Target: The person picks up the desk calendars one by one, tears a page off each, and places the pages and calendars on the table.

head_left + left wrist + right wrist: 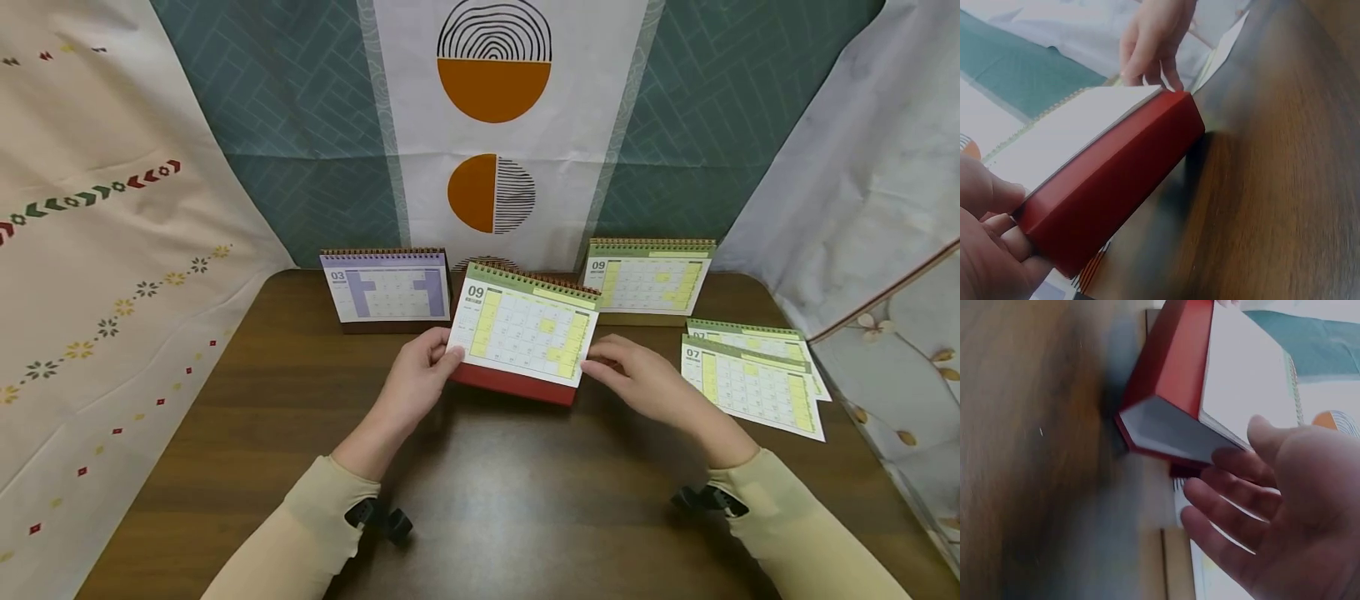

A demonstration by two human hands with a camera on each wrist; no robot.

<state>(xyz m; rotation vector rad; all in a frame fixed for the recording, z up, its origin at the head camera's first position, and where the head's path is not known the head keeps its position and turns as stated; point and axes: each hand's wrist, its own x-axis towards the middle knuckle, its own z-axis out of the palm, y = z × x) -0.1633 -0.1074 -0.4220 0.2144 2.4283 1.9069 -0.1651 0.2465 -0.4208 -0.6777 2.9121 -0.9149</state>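
Note:
A desk calendar (525,327) with a red base, a green-headed "09" page and a gold coil along its top stands tilted between my hands. My left hand (415,379) grips its left lower corner, thumb on the page and fingers behind. At the opposite edge, my right hand (648,383) pinches the side, its thumb on the page edge. The left wrist view shows the red base (1116,165) angled above the wooden table. In the right wrist view the hollow end of the base (1172,428) faces me, and the right hand's other fingers (1222,512) spread loosely below.
Behind on the left stands a purple "03" calendar (393,292), and at the back right another green "09" calendar (648,279). Two loose "07" sheets (753,387) overlap at the right edge of the brown table (495,500). Patterned cloths (300,108) hang around.

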